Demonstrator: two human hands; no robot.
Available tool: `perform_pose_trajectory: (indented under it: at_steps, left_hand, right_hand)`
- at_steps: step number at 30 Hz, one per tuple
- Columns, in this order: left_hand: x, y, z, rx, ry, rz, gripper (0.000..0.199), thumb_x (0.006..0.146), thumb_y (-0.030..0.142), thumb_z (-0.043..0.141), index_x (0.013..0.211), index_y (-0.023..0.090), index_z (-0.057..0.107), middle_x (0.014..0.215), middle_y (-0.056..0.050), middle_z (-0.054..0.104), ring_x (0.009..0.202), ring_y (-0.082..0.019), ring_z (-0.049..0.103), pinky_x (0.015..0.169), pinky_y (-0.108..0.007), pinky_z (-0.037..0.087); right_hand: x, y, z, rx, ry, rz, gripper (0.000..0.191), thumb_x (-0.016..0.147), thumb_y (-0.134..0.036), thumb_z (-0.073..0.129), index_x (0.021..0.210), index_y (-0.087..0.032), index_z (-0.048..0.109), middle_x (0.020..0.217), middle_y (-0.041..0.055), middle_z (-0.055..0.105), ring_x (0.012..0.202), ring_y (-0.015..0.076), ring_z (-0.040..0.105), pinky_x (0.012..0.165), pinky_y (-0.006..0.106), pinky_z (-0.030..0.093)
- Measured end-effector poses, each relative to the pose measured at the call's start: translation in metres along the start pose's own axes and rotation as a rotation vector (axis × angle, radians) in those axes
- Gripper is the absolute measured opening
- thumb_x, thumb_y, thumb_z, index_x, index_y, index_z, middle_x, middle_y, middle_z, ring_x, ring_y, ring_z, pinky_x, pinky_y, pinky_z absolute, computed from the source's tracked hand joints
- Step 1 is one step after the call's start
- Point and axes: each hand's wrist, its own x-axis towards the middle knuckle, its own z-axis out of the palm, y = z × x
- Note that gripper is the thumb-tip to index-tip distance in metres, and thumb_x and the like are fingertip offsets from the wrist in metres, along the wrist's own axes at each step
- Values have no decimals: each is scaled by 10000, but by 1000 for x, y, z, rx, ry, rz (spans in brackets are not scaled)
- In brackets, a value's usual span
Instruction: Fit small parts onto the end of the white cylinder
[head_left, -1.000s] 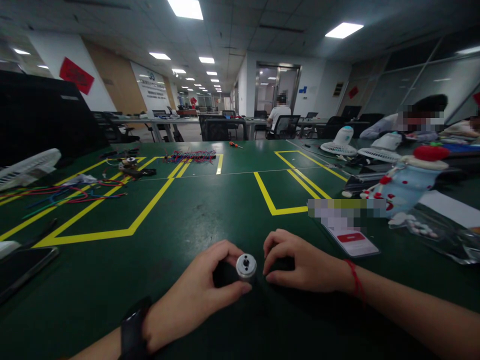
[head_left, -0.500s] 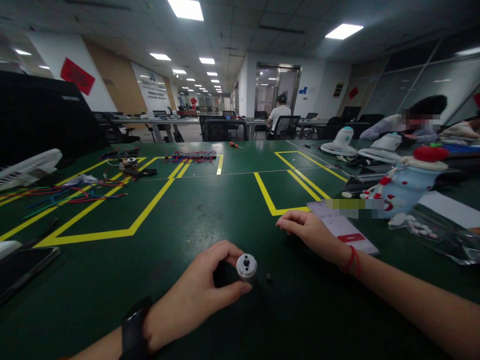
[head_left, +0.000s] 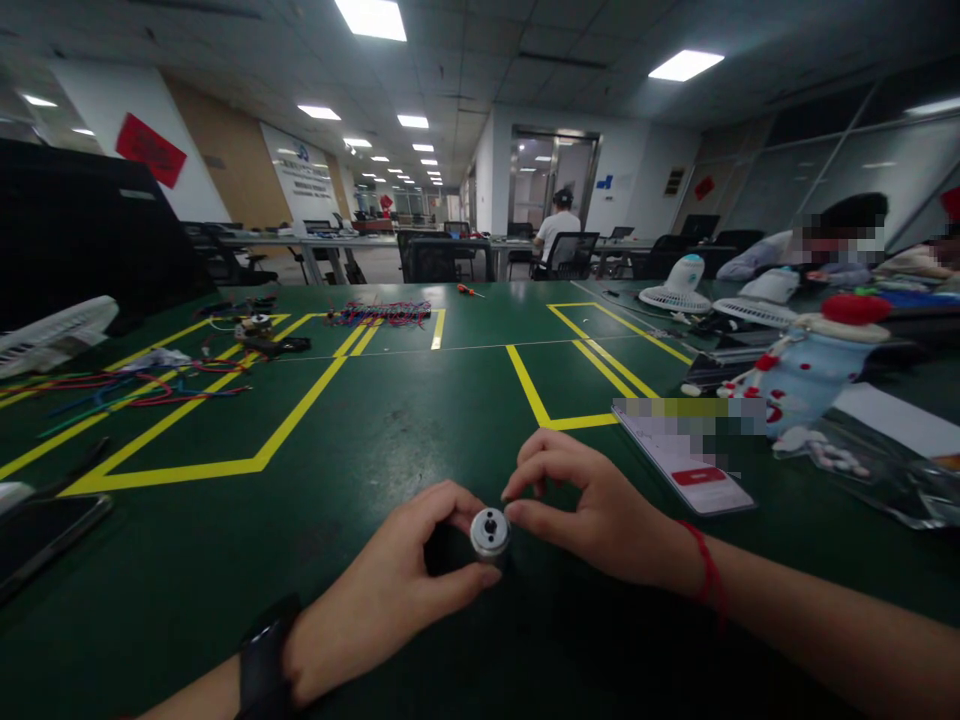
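A small silver motor (head_left: pixel 490 532) stands upright on the green tabletop, its round end with a dark centre and two small holes facing up. My left hand (head_left: pixel 405 580) is closed round its side, thumb in front and fingers behind. My right hand (head_left: pixel 577 500) is right beside the motor's upper right edge, thumb and index finger pinched together. Whatever lies between those fingertips is too small and dark to make out. The tiny dark ring that lay right of the motor no longer shows on the table.
A phone (head_left: pixel 686 460) lies beyond my right wrist, near a blue snowman-shaped bottle (head_left: pixel 821 375) and a clear plastic bag (head_left: pixel 892 480). Wires (head_left: pixel 172 385) and another phone (head_left: pixel 52 545) lie left. A screwdriver (head_left: pixel 469 290) is far back; yellow tape (head_left: pixel 304 415) marks the table. People sit beyond.
My right hand has moved left and closer, from beside the phone to the motor, its fingers now pinched. The small dark ring is gone from view. My left hand stays on the motor.
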Motion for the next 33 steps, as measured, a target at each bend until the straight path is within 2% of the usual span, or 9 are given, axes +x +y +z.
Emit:
perform_pose_trajectory:
  at_steps: [6,10,12,14,17,19,28,31,33]
  left_hand:
    - [0,-1,1,9,9,4,159,812,217,678,934,225,576,897,19,613,837,-197,572,733,-293,433]
    - [0,0,1,-10,-2,7,153,812,219,672,939,225,586,913,10,628,855,-206,579,753,-304,440]
    - [0,2,0,-20,-4,-1,159,809,219,673,942,224,587,924,4,635,861,-210,583,758,-308,445]
    - [0,2,0,-26,0,-8,176,803,219,679,954,225,590,937,-2,640,868,-213,588,761,-310,449]
    - [0,2,-1,-30,4,-7,199,801,218,682,979,231,595,953,-4,647,880,-216,590,768,-312,449]
    - [0,2,-1,-29,4,-6,199,803,218,684,981,234,596,959,-1,648,886,-214,590,775,-313,448]
    - [0,2,-1,-16,5,-8,200,802,226,681,985,235,601,961,-9,649,894,-223,586,785,-322,450]
    - [0,2,-1,-21,1,-6,181,804,223,681,965,230,599,941,-6,646,874,-217,587,763,-307,451]
    - [1,2,-1,-16,-5,-6,161,810,217,673,951,228,596,923,-1,643,857,-212,585,751,-301,448]
  right_hand:
    - [6,-18,4,-78,-85,-50,104,822,-192,634,915,-194,681,924,23,558,809,136,546,736,272,450]
    - [6,-12,-1,-33,-87,-60,150,832,-260,638,965,-199,674,958,34,574,814,142,550,752,285,452]
    - [7,-1,-3,34,-7,25,181,850,-319,623,974,-191,658,949,37,590,792,141,547,717,279,453]
    - [7,14,-5,115,61,175,209,878,-351,583,976,-178,644,889,31,611,749,136,547,673,271,449]
    - [7,35,-7,226,90,355,226,879,-356,575,950,-152,640,809,17,623,691,124,551,631,257,445]
    - [6,44,-7,249,93,389,217,872,-347,583,932,-149,648,791,10,624,671,117,550,624,254,443]
    - [4,47,-5,248,68,370,197,853,-329,605,911,-148,659,798,19,641,700,127,574,629,259,452]
    - [3,35,-3,210,51,331,230,846,-344,620,979,-159,651,853,31,648,744,140,585,649,268,458]
    - [2,21,-1,128,36,222,285,818,-351,662,1050,-188,642,931,36,637,806,151,580,693,280,459]
